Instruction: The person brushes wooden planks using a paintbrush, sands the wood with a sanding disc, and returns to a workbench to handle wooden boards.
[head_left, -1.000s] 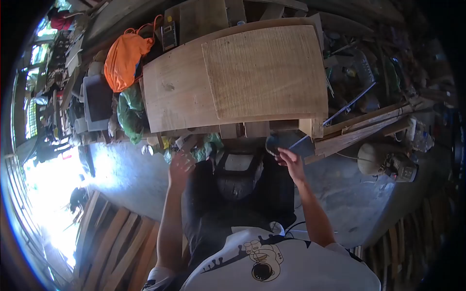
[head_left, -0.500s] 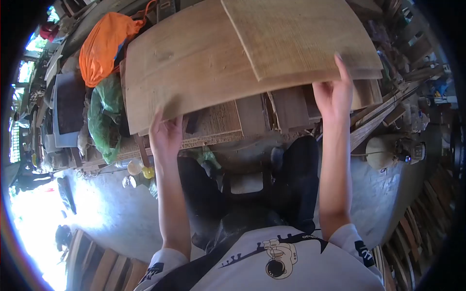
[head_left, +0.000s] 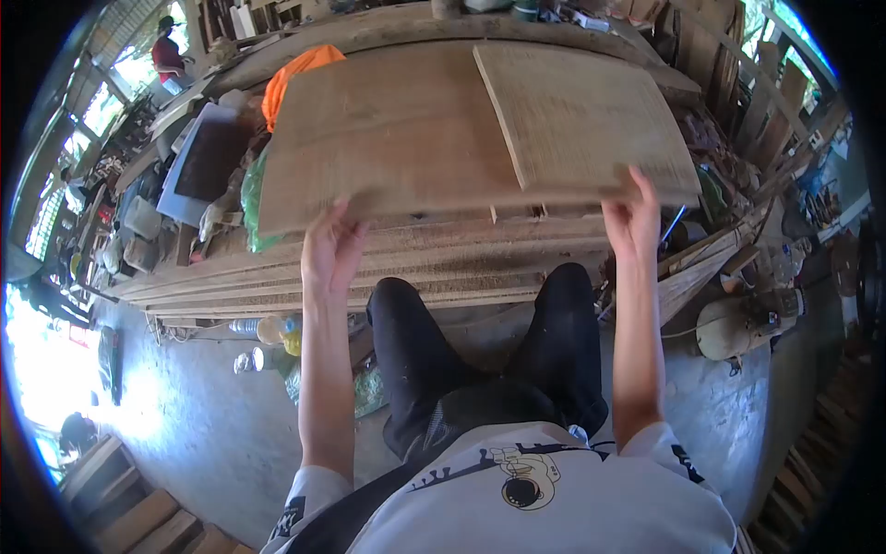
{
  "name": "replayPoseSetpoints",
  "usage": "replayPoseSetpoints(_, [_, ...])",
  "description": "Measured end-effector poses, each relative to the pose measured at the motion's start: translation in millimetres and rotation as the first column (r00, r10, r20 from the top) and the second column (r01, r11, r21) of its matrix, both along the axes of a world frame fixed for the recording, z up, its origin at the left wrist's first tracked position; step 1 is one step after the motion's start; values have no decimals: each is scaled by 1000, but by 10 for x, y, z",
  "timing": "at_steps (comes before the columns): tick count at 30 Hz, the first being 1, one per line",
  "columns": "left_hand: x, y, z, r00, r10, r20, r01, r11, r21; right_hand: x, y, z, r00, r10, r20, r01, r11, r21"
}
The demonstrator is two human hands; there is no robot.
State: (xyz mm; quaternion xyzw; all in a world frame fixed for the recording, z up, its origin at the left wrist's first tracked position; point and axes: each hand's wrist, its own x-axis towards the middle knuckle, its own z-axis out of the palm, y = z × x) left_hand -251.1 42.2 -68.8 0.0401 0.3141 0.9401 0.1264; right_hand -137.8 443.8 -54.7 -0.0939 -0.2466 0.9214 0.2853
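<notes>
A wide, thin wooden board [head_left: 388, 129] is held up in front of me, its near edge toward my body. On its right part lies a smaller, paler wooden board [head_left: 591, 115]. My left hand [head_left: 332, 251] grips the near edge of the wide board toward its left end; the fingertips are slightly blurred. Toward the right, my right hand [head_left: 632, 222] holds the near edge, thumb up over the smaller board and the other fingers below. Part of the fingers is hidden under the boards.
Stacked planks [head_left: 434, 268] lie beneath the boards. An orange bag [head_left: 293, 78] and a green plastic bag [head_left: 253, 198] are at the left. A rounded machine [head_left: 724, 328] stands on the floor at right. A person [head_left: 168, 55] in red is far left.
My view has tilted up, showing more of the workshop behind and the person. The two boards now appear lower and more level over the planks, with both hands still on their near edge.
</notes>
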Motion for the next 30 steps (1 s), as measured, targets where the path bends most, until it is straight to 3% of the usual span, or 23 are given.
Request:
replayPoseSetpoints(8, [1680, -403, -451, 985, 141, 103, -139, 990, -26, 1619, -409, -593, 996, -21, 89, 22, 1000, -11])
replayPoseSetpoints(15, [2604, -550, -919, 976, 134, 172, -115, 986, -118, 2487, -648, -1289, 972, -27, 234, 40, 998, -55])
replayPoseSetpoints(22, [2805, -515, -1154, 946, 78, 314, -20, 983, -184, 2753, -657, -1544, 922, 22, 388, 18, 995, -100])
replayPoseSetpoints(25, [2797, -502, -1347, 907, 53, 419, 25, 984, -179, 2801, -569, -1556, 893, 28, 449, -14, 999, -33])
replayPoseSetpoints(30, [2573, -472, -1500, 898, 49, 438, 7, 992, -125, 2700, -454, -1588, 880, 88, 467, -122, 992, 42])
